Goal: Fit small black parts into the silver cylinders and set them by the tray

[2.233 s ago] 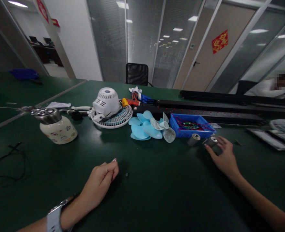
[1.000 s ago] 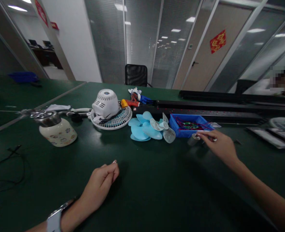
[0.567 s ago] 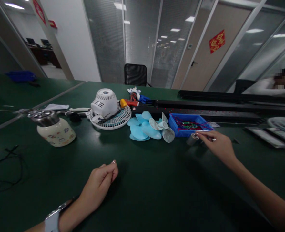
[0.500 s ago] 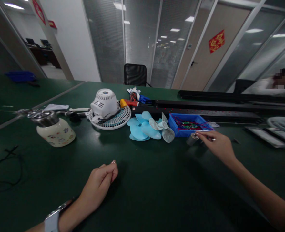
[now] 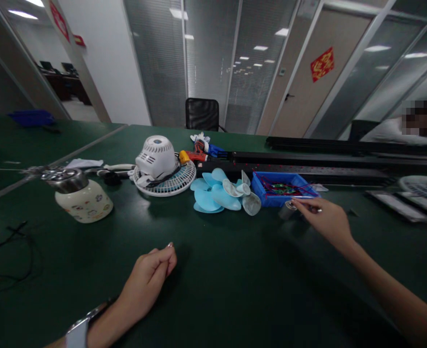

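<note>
My left hand is closed with curled fingers above the green table. A tiny shiny spot shows at its fingertip, and whatever it may hold is hidden. Farther right, my right hand pinches the top rim of a small grey cylinder, slightly tilted and blurred. Just behind the cylinder stands a blue plastic bin of red wires and green circuit boards. Left of the bin lie light-blue fan blades and a translucent grey fan blade, stacked together; neither hand touches them.
A white fan motor housing rests on a white fan grille. A cream bottle with a metal lid stands at left. Behind lie an orange power drill and long black rails. A person sits at far right.
The camera view has shifted very slightly. Both hands keep almost the same place and pose, the right one still at the grey cylinder.
</note>
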Motion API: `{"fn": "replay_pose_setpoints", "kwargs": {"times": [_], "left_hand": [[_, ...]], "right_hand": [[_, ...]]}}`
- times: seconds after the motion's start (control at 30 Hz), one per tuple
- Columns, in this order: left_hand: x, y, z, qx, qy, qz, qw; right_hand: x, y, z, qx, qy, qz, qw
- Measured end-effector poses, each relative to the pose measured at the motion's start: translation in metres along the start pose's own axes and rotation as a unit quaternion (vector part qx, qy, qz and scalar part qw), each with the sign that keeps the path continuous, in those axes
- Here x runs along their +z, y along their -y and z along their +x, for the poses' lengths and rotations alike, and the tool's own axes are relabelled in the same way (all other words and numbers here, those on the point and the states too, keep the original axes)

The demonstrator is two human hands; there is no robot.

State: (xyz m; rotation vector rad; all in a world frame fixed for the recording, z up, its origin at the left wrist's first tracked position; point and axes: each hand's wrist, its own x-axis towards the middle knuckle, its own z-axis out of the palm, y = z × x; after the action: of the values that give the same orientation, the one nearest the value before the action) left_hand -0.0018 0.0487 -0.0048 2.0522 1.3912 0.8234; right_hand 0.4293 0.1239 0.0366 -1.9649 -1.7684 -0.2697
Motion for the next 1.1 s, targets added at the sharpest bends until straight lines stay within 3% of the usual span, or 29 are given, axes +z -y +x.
{"fn": "replay_pose_setpoints", "kwargs": {"times": [0.2,0.47,0.67,0.8,0.93,1.1], "left_hand": [[0.001,0.002,-0.002,0.001,0.003,0.017,1.000],[-0.001,-0.002,0.000,0.008,0.001,0.030,1.000],[-0.001,-0.003,0.000,0.011,-0.008,0.017,1.000],[-0.001,-0.002,-0.001,0.011,-0.007,0.022,1.000],[-0.001,0.000,-0.003,0.006,0.000,0.027,1.000],[-0.001,0.001,-0.002,0.001,0.008,0.027,1.000]], "right_hand": [[-0.001,-0.002,0.000,0.018,0.004,0.000,1.000],[0.000,-0.007,0.001,-0.010,0.019,0.019,1.000],[-0.026,-0.036,0.016,0.051,0.001,-0.041,0.998],[-0.043,-0.062,0.027,0.108,0.073,-0.049,0.990],[-0.043,-0.068,0.030,0.135,0.160,0.019,0.978],[-0.042,-0.065,0.029,0.157,0.158,0.034,0.974]]}}
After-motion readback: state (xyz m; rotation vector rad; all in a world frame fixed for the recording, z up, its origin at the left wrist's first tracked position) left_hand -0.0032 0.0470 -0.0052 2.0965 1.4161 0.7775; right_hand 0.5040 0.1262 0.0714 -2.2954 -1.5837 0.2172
